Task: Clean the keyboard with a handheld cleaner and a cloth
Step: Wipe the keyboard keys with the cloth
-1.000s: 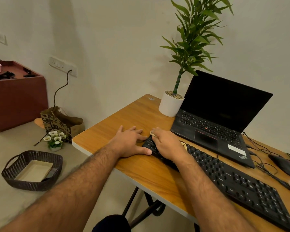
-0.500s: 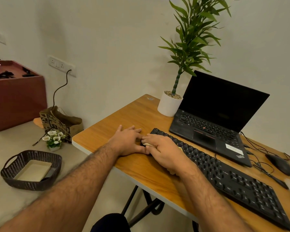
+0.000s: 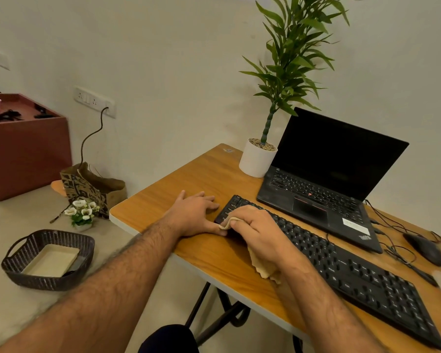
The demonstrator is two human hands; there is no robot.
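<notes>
Wooden table: keyboard; laptop; potted plant; mouse

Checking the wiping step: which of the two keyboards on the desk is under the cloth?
The separate black keyboard nearest the person; the right hand presses the cloth on it. The laptop lies untouched.

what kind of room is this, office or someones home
Probably a home workspace, though I can't be sure: a small folding desk holds a laptop and potted plant, while a paper bag and wicker basket sit on the floor.

Both hairy forearms are bare, no sleeves, watch or rings showing; a dark-clothed knee sits below.
</notes>
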